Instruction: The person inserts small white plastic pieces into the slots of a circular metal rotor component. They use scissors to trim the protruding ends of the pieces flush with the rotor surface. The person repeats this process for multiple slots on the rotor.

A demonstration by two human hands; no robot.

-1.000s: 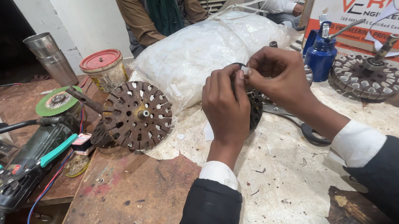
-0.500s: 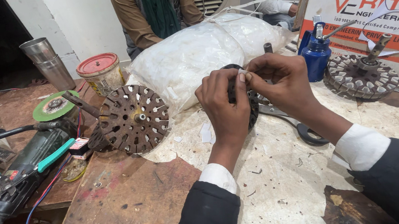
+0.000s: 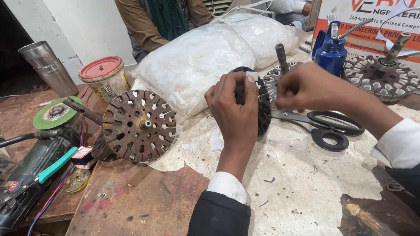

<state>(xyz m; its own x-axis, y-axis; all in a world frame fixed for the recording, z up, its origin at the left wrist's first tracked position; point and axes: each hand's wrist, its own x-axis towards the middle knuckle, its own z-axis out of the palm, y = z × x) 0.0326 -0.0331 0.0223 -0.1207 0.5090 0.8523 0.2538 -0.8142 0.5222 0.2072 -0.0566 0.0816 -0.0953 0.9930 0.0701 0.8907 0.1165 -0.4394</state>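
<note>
At your far left a black angle grinder with teal levers (image 3: 14, 182) lies on the scarred brown wooden worktop (image 3: 122, 223), its green-capped disc (image 3: 56, 113) pointing toward the white back wall. Behind it two stacked steel tumblers (image 3: 49, 68) stand beside a cream tin with a red lid (image 3: 104, 78). Next comes a rusty slotted round stator core (image 3: 140, 126), tilted up on edge at the border of the torn white paper sheet (image 3: 302, 186) covering the middle of the worktop. Behind it slumps a bulging white plastic sack (image 3: 198, 61), and beyond that two seated people face you.

Your left hand (image 3: 235, 114) has its fingers clenched around a dark slotted round stator disc (image 3: 263, 112), held upright just above the paper in the middle of the worktop. Your right hand (image 3: 312, 89) sits just beside the disc's right edge, fingers pinched together; whether they hold anything you cannot tell. Under it lie black-handled scissors (image 3: 327, 126). Farther right a blue oil can (image 3: 331, 51) stands near another grey stator with a shaft (image 3: 381, 74), in front of a white and orange cardboard box (image 3: 393, 13).
</note>
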